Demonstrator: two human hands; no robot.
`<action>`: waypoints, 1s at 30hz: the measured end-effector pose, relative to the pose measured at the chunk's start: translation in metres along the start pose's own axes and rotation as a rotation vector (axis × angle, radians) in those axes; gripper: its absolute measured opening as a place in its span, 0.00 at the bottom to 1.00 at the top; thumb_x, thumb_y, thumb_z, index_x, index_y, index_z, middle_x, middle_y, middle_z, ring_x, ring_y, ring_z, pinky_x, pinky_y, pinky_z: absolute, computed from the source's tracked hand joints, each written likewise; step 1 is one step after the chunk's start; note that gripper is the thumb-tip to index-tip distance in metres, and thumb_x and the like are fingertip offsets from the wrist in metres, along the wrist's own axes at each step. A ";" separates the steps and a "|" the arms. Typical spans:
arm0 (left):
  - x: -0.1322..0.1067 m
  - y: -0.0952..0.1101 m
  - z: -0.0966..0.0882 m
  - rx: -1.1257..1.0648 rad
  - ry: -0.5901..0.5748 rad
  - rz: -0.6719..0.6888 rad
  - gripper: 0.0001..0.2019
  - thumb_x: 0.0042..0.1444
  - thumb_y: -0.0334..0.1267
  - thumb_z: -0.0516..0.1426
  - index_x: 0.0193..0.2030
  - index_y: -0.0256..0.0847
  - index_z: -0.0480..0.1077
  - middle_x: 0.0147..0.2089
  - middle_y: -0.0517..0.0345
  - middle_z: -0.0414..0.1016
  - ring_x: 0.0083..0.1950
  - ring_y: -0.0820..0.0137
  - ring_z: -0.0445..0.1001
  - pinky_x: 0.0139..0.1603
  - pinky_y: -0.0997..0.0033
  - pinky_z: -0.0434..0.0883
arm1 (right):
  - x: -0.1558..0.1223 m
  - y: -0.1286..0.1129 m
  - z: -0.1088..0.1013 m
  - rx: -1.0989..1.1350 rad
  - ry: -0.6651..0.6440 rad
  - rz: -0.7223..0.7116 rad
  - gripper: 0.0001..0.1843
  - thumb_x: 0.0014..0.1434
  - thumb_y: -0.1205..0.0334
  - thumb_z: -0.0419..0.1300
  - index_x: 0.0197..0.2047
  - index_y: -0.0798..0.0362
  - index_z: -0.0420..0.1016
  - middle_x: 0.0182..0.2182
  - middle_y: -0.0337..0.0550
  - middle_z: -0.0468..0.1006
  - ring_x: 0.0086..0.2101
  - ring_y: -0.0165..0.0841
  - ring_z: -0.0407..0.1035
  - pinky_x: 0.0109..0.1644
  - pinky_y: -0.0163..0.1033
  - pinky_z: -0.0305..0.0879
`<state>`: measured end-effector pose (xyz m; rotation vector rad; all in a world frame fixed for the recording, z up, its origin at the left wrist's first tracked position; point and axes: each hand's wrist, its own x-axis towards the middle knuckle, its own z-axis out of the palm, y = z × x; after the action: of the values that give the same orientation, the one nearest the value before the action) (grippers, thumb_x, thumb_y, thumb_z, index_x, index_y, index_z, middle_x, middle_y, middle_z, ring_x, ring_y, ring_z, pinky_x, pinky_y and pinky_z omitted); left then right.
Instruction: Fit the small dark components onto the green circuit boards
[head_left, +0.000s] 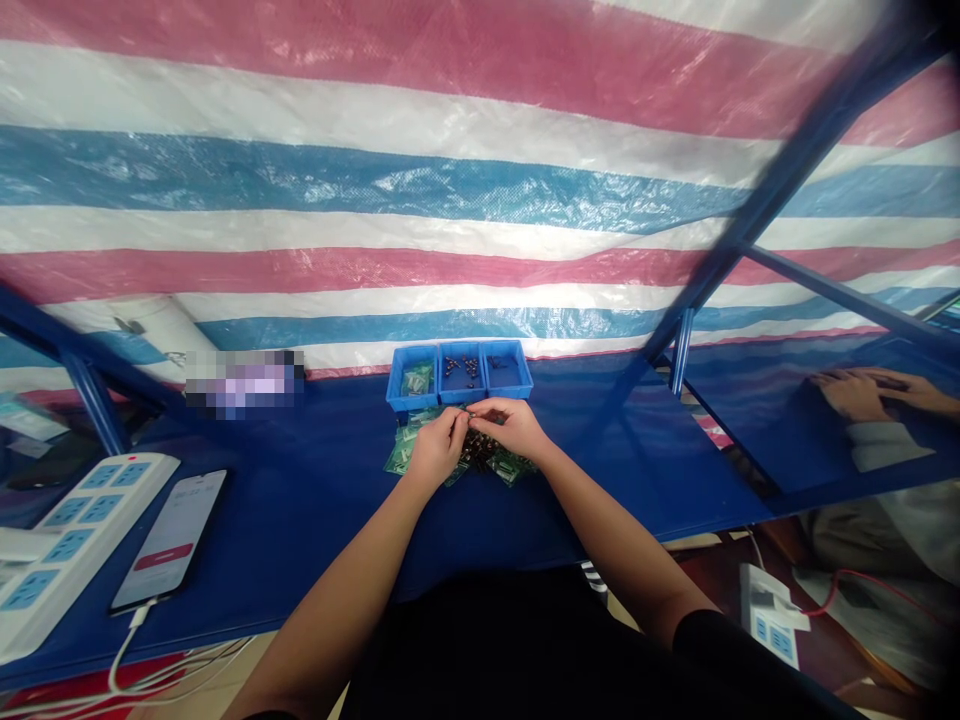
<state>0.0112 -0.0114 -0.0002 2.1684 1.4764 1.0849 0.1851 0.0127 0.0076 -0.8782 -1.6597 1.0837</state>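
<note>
My left hand [438, 446] and my right hand [514, 428] meet fingertip to fingertip in front of the blue bins. Both are closed in a pinch around something too small to make out. Beneath them lies a pile of small dark, brassy parts [477, 458], partly hidden by my hands. Small green bags [402, 452] with pale contents spread to the left of the pile, and another green bag [510, 468] lies under my right hand. Just beyond stand three joined blue bins [411, 403]; the left holds green bagged pieces, the middle and right hold small dark parts.
A phone [171, 540] on a cable and a white power strip [90, 540] lie on the blue table [315, 540] at left. Blue metal posts [681, 350] rise at both sides. On the right, another person's hands [862, 392] rest at a neighbouring table.
</note>
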 end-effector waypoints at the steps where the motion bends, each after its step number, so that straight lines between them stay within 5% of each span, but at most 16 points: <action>1: 0.000 0.000 0.000 0.008 -0.002 0.001 0.13 0.66 0.44 0.45 0.39 0.43 0.68 0.27 0.61 0.71 0.28 0.71 0.72 0.30 0.75 0.63 | 0.000 0.000 0.000 -0.008 0.003 -0.002 0.17 0.52 0.54 0.65 0.44 0.53 0.80 0.34 0.44 0.81 0.31 0.32 0.73 0.36 0.37 0.70; 7: 0.000 0.001 -0.003 0.058 0.034 0.009 0.15 0.66 0.44 0.45 0.36 0.42 0.68 0.25 0.60 0.70 0.28 0.71 0.71 0.30 0.74 0.62 | 0.002 0.003 -0.003 0.014 -0.014 0.037 0.17 0.53 0.52 0.64 0.42 0.54 0.80 0.34 0.45 0.81 0.30 0.31 0.72 0.34 0.36 0.69; 18: 0.001 0.001 -0.004 0.105 0.123 0.036 0.15 0.64 0.42 0.47 0.31 0.41 0.69 0.23 0.60 0.68 0.26 0.72 0.69 0.28 0.75 0.61 | 0.003 0.002 -0.021 0.042 -0.292 0.311 0.17 0.48 0.54 0.68 0.39 0.56 0.81 0.22 0.40 0.78 0.20 0.28 0.68 0.20 0.32 0.65; 22: 0.000 0.000 -0.004 0.109 0.162 0.047 0.15 0.64 0.42 0.47 0.30 0.40 0.69 0.22 0.61 0.67 0.25 0.73 0.67 0.28 0.75 0.60 | 0.007 0.005 -0.012 0.213 -0.112 0.378 0.19 0.46 0.55 0.70 0.40 0.57 0.80 0.24 0.44 0.80 0.22 0.31 0.72 0.24 0.35 0.71; 26: 0.000 0.001 -0.005 0.103 0.159 0.063 0.15 0.64 0.42 0.47 0.30 0.40 0.69 0.22 0.61 0.66 0.24 0.73 0.67 0.29 0.75 0.61 | 0.014 0.010 -0.002 0.457 0.211 0.258 0.36 0.47 0.56 0.69 0.59 0.52 0.68 0.49 0.50 0.77 0.37 0.37 0.77 0.41 0.44 0.77; 30: 0.000 0.001 -0.004 0.090 0.160 0.066 0.16 0.64 0.42 0.47 0.28 0.40 0.67 0.21 0.61 0.65 0.24 0.74 0.65 0.28 0.75 0.60 | 0.014 0.019 -0.010 0.158 0.325 0.226 0.23 0.54 0.56 0.62 0.53 0.54 0.73 0.43 0.49 0.80 0.30 0.33 0.76 0.34 0.40 0.75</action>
<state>0.0089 -0.0125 0.0038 2.2517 1.5590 1.2637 0.1919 0.0343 -0.0036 -1.0920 -1.2122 1.1384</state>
